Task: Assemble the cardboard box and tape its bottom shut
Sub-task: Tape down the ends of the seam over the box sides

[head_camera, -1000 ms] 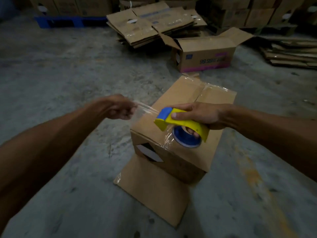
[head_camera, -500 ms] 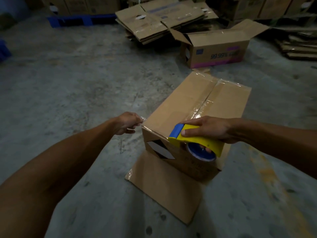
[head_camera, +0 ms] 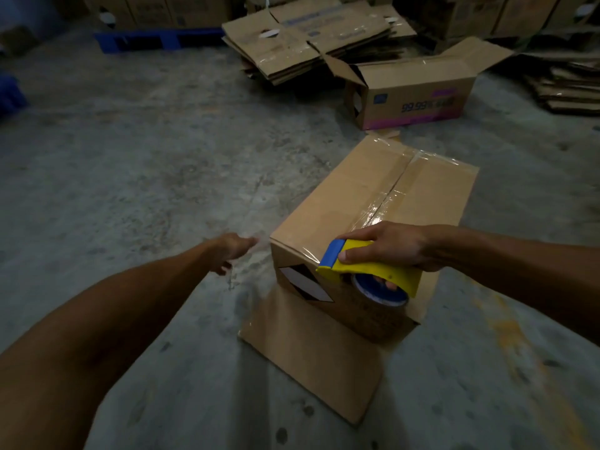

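1 cardboard box sits upturned on the concrete floor, seam taped. My right hand grips 1 yellow tape dispenser at its near edge; my left hand is blurred, grip unclear. 1 open box behind.

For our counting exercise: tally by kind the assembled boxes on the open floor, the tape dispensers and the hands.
Assembled boxes: 2, the taped box and the open box
Tape dispensers: 1, the yellow dispenser
Hands: 2, left hand, right hand
Total: 5
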Demonstrator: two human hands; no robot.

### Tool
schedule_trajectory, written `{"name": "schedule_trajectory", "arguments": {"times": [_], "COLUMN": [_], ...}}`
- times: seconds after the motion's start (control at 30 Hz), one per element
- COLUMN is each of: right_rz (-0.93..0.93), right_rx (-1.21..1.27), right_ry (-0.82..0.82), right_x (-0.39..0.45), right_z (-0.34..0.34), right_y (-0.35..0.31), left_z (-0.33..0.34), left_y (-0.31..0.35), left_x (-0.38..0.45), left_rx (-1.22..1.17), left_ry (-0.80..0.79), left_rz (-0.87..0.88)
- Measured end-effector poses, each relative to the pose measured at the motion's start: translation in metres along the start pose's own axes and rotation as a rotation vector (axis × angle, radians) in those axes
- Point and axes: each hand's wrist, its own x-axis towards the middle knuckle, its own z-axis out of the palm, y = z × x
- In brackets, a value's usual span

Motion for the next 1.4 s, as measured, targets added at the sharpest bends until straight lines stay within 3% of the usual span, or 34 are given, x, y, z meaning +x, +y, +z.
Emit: {"name": "schedule_trajectory", "arguments": {"times": [0.1,0.17,0.23,0.37,0.63,0.83,0.93,1.07,1.13,1.4], "right_rz": [0.019,0.030,0.027,0.044,0.126,0.187,0.172,0.169,0.181,0.087], "right_rx": [-0.027,-0.047,-0.062,-0.048,-0.084,0.008,-0.030,-0.055,-0.058,0.018], "right_ry": [-0.014,-0.008,0.013,0.045,0.002,0.095,0.123,0.109,0.101,0.144], "right_x": [0.001,0.004,0.007,0.011,-0.011,-0.049,-0.046,-0.042,-0.040,0.021], "right_z": [0.000,-0.001,-0.002,-0.003,-0.017,-0.037,-0.036,-0.038,-0.038,-0.021], "right_y": [-0.003,-0.005,-0.006,-0.004,0.022,0.066,0.066,0.061,0.055,0.017], "left_z": [0.014,0.027,0.046,0.068,0.054,0.047,0.055,0.103,0.120,0.056], "left_y": [0.000,0.005,0.005,-0.001,0.010,0.027,0.030,0.041,0.045,0.056], "left_x": [-0.007,-0.026,-0.036,-0.022,0.004,0.017,0.001,-0.038,-0.040,0.018], "left_rx": [0.134,0.320,0.543,0.802,0.903,0.959,0.956,0.954,0.982,1.056], "left_ry": [0.415,0.405,0.292,0.282,0.277,0.263,0.342,0.284,0.256,0.252], "left_rz": [0.611,1.009,1.187,1.207,1.265,1.244,1.219,1.440,1.470,1.246]}}
